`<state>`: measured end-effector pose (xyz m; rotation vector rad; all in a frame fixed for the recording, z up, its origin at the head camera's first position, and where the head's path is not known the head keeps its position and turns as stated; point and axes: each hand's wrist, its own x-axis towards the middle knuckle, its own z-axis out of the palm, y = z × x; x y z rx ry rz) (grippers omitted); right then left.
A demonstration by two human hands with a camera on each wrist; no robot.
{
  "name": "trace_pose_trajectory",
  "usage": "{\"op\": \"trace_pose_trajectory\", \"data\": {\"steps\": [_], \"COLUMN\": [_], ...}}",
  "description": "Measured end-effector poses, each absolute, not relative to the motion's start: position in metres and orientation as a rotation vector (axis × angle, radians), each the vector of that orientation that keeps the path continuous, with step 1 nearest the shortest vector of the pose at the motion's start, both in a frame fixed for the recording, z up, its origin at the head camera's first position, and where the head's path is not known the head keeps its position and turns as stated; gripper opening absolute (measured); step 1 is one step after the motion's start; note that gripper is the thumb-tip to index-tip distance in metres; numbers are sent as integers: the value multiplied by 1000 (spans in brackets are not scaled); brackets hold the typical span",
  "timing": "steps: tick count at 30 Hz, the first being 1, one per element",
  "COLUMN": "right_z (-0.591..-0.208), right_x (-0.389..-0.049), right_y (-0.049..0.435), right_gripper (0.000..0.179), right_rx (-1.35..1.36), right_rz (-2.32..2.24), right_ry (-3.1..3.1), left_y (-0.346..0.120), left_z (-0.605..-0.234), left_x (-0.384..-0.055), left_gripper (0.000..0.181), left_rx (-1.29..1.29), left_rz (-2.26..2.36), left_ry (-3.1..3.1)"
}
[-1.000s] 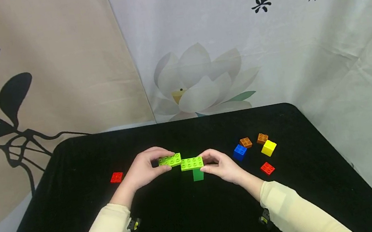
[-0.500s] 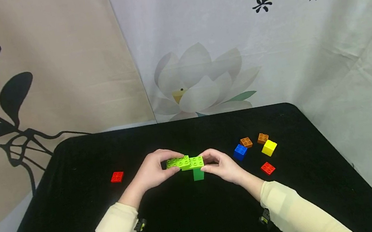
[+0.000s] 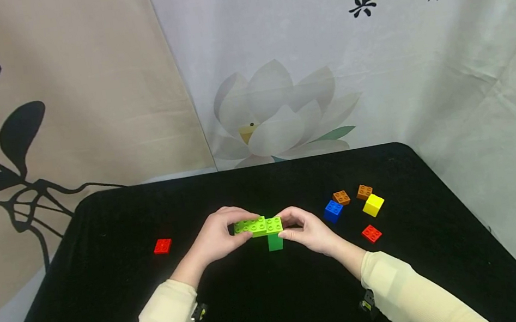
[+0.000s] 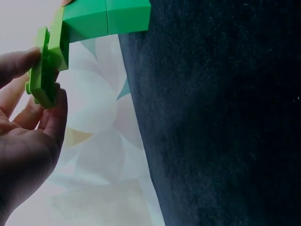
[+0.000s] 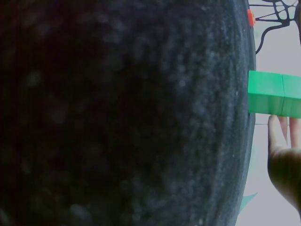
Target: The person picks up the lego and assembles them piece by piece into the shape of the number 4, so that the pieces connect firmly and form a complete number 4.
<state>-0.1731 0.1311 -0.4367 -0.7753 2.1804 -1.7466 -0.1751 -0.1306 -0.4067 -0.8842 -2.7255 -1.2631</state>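
Observation:
Two green bricks (image 4: 87, 21) (image 4: 128, 16) stand stacked on the black table, topped by a lime-green brick (image 3: 274, 225). Its right end is pinched between the thumb and fingers of my right hand (image 3: 309, 232). My left hand (image 3: 216, 237) pinches a second lime-green brick (image 3: 251, 227) by its sides. This brick overlaps the left part of the lower lime one and juts out to the left. In the left wrist view the two lime bricks lie against each other; whether they are fully pressed together I cannot tell. The right wrist view cuts off most of my right hand.
A red brick (image 3: 162, 246) lies to the left on the black table (image 3: 278, 301). Over on the right are a blue brick (image 3: 333, 211), two orange bricks (image 3: 341, 198) (image 3: 364, 191), a yellow brick (image 3: 373, 205) and another red brick (image 3: 371, 233). A printed curtain hangs behind.
My left hand has moved right with its lime-green brick, from beside the lower lime brick to on top of its left part. My right hand has stayed in place.

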Motion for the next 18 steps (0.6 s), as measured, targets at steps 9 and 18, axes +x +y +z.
{"op": "trace_pose_trajectory", "data": {"steps": [9,18], "right_z": [-436,-435], "right_x": [-173,-173], "right_y": [130,130], "right_gripper": [28,27], "right_rx": [-763,-757], "right_rz": [-1740,-1722], "right_ry": [2190,2218], "left_y": [-132,-132], "left_z": [-407,-407], "left_x": [-176,-177], "left_gripper": [35,34], "left_rx": [-867,-867], "left_rz": [-1303,-1302], "left_ry": [-2747,-2763]}}
